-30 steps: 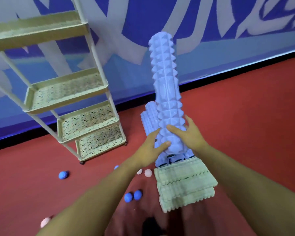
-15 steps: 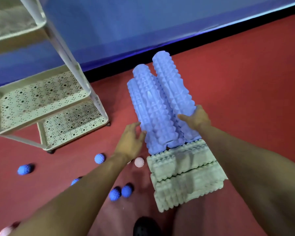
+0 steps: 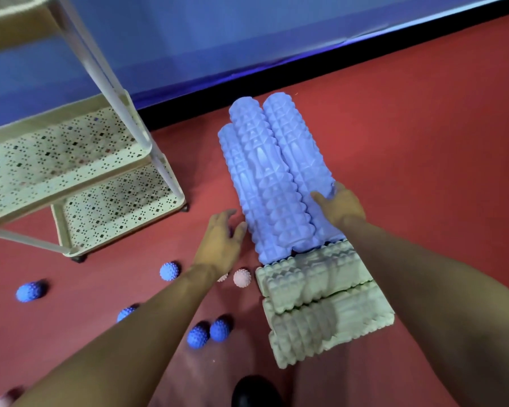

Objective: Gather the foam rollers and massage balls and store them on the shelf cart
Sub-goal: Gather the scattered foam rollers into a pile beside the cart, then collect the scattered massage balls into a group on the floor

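Three blue foam rollers bundled on red floor, right of shelf cart. Right hand curls over near end of rightmost roller; left hand spread loose, holding nothing, just beside bundle's left flank. Best move, judged: left hand under left side, squeeze from both flanks, lift level so top roller stays seated. Long axes run away from person toward wall, near ends touching cream foam rollers, which lie crosswise. Spiky massage balls scattered on floor at left.

Both arms reaching forward, left hand open with fingers relaxed, right hand fingers curled
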`<state>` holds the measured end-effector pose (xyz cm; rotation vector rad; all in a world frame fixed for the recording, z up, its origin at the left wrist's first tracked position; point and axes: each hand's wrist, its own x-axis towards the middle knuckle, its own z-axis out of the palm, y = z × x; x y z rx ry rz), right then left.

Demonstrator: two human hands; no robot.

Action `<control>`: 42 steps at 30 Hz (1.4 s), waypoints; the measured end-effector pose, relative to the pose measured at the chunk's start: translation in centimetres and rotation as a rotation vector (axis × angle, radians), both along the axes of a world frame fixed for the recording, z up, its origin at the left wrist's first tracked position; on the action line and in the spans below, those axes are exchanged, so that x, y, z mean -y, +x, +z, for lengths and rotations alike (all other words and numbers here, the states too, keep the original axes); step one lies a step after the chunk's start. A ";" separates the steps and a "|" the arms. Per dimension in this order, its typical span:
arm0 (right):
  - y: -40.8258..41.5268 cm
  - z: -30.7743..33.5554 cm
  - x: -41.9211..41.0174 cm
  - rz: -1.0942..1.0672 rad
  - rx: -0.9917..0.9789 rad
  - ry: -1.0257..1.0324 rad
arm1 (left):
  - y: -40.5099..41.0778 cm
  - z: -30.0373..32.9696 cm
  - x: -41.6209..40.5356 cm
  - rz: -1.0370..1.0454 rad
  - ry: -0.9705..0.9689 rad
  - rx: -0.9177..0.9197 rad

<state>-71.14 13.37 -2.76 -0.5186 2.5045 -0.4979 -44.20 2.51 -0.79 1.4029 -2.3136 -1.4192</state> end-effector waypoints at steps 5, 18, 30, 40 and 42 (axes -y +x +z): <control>3.6 4.4 -1.9 0.020 -0.062 0.054 | 1.9 3.2 -1.0 -0.034 -0.044 0.017; 24.7 25.0 -5.8 0.660 -0.162 -0.180 | 18.8 20.1 -6.2 -0.173 -0.426 0.182; 42.9 30.2 -8.4 0.955 -0.175 -0.252 | 36.6 23.3 -13.2 0.152 -0.313 0.169; 43.8 25.0 -2.5 1.187 -0.171 -0.081 | 38.8 12.1 -12.8 0.275 -0.028 0.242; 43.2 24.2 -1.2 1.204 -0.147 -0.064 | 38.3 9.2 -12.6 0.322 0.060 0.274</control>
